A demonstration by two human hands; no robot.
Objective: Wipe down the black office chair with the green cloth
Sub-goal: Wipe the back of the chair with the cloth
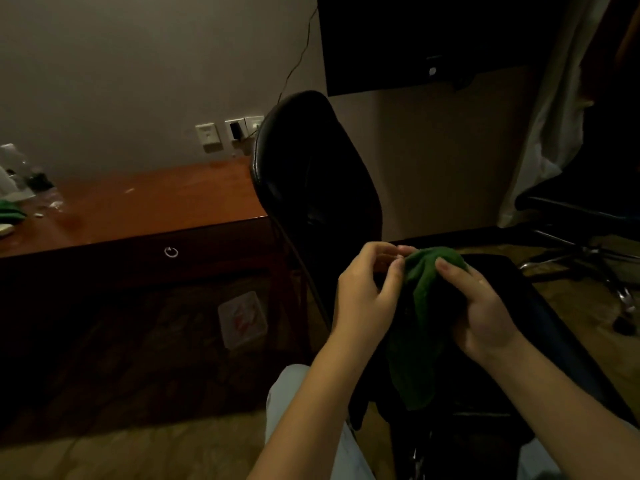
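Cloth [420, 306], green, bunched, held between both hands above the black chair [322, 202]; long axis runs from the gathered top, at the fingertips, down toward the person's knees, lower end hanging free. Left hand [367, 299]: fingers curled, thumb and fingertips pinching the cloth's upper left edge. Right hand [485, 313]: thumb laid over the top fold, fingers wrapped beneath, gripping the bulk. Backrest [294, 133] stands ahead and to the left, apart from the cloth, nearer the left hand; seat [516, 289] lies just below and to the right, nearer the right hand. Judgement: wiping not yet begun, cloth being readied; the seat is the shorter reach. Surroundings: wooden counter [156, 202] on the left with small clutter at its far end, wall sockets [225, 133] behind, second chair [571, 209] at right, room dim.
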